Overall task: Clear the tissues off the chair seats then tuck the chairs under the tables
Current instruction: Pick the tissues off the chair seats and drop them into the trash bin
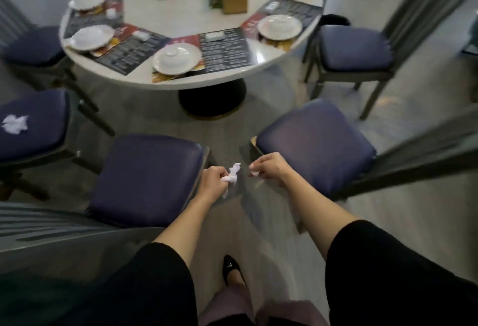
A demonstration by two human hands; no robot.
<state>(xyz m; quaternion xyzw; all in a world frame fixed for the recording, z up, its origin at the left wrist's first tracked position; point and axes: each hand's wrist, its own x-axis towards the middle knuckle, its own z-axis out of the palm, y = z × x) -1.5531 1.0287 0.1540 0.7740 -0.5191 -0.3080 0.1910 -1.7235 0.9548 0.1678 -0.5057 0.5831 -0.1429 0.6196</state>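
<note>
My left hand [213, 183] grips a crumpled white tissue [232, 174] over the gap between two blue-cushioned chairs. My right hand [269, 167] is curled round a small wad of tissue [254, 173] at its fingertips. The near left chair seat [147, 178] and the near right chair seat [315, 144] are bare. Another white tissue [14, 123] lies on the seat of the chair at the far left [38, 129]. All these chairs stand pulled out from the round table [258, 59].
The round white table carries plates, menus and a tissue box [234, 2]. Two more blue chairs stand at the back left [33, 46] and at the right [354, 48]. A black pedestal base [212, 100] sits on the grey floor. My shoe [231, 271] is below.
</note>
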